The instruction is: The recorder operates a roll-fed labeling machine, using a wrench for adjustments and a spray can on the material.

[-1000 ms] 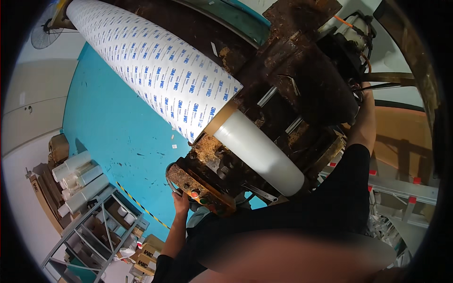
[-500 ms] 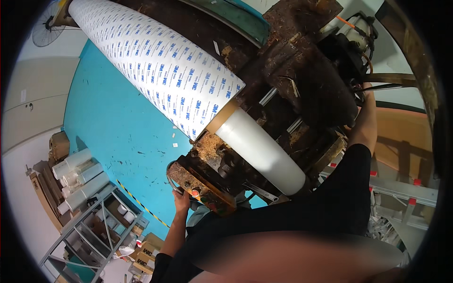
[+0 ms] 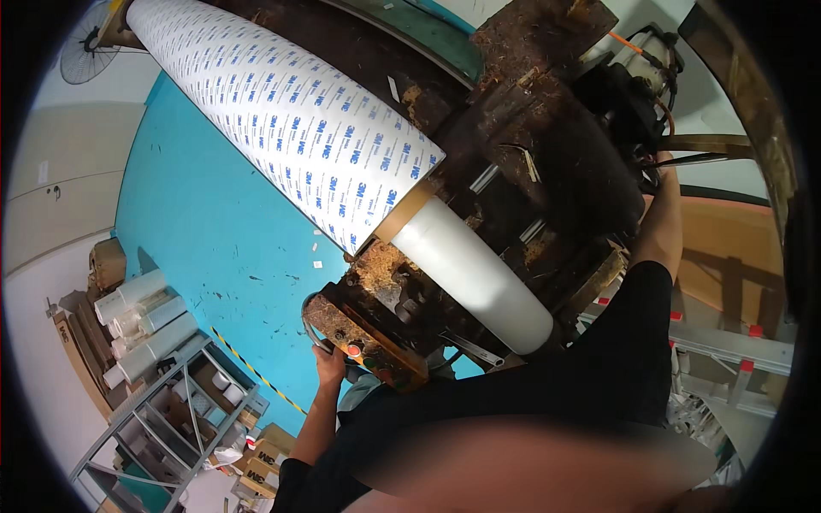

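Observation:
A large roll (image 3: 299, 120) in white liner with blue print lies lengthwise on a dark, grimy machine (image 3: 564, 145). Its tan core (image 3: 404, 214) sits around a smooth grey metal cylinder (image 3: 475, 278), which sticks out toward me. Fingers curled, my left hand (image 3: 329, 365) grips a curved metal handle (image 3: 311, 323) beside a worn control box (image 3: 355, 338) with a red button. On the far right, my right hand (image 3: 664, 171) reaches to the machine's side among dark fittings; its fingers are mostly hidden there.
A wrench (image 3: 475, 349) rests on the machine's near edge. Blue-green floor (image 3: 205, 205) spreads to the left. Beyond it are a grey metal rack (image 3: 154, 427), white rolls (image 3: 158, 342) and cardboard boxes (image 3: 261, 470). At right stand an aluminium ladder (image 3: 727, 346) and an orange-brown panel (image 3: 727, 256).
The blue print has shifted on the roll's surface, so the roll has turned a little. Both hands stay in nearly the same places.

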Demonstrator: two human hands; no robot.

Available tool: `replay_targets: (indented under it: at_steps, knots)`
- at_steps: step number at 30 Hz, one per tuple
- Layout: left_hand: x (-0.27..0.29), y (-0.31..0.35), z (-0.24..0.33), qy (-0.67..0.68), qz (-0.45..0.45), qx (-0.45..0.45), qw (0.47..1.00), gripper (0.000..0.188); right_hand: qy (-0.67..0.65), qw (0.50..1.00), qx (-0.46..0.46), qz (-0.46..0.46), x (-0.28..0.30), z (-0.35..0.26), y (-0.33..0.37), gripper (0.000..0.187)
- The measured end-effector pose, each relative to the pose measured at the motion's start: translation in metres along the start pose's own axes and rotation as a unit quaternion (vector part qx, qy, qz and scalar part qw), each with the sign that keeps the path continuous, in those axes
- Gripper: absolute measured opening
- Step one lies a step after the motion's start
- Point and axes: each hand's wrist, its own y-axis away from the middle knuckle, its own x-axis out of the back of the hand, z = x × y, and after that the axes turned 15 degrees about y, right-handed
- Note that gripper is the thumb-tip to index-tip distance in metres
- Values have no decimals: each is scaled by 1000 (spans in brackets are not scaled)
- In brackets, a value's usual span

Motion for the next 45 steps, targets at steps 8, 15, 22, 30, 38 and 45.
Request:
replay_targets:
  at_steps: [8,15,22,30,38,45]
  knots:
    - [12,14,2,-13,40,8,999,25,416,890,94,164,-72,31,-40,49]
    - [13,24,16,-28,49,4,998,27,213,972,-34,90,-67,43,-37,44]
    - [14,25,15,-55,67,23,996,31,239,936,223,129,-124,44,-39,32]
    - [14,20,14,-59,45,26,997,30,206,960,74,176,-178,11,1,30]
    - [25,21,21,-82,34,13,996,40,162,961,-67,214,-186,-13,38,30]
    - [44,3,116,-55,116,-362,923,43,335,897,-149,246,-155,-25,96,31]
